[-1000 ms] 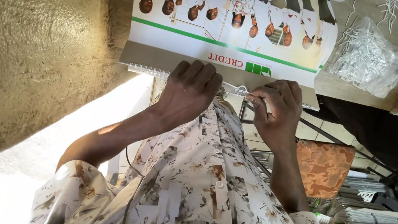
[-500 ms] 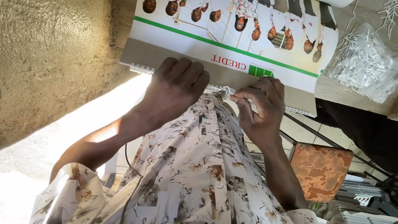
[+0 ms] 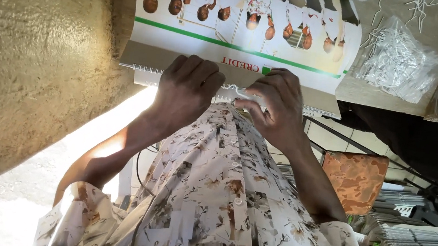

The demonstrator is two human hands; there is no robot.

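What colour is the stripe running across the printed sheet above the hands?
Green, on the white printed sheet; the head view shows the stripe clearly.
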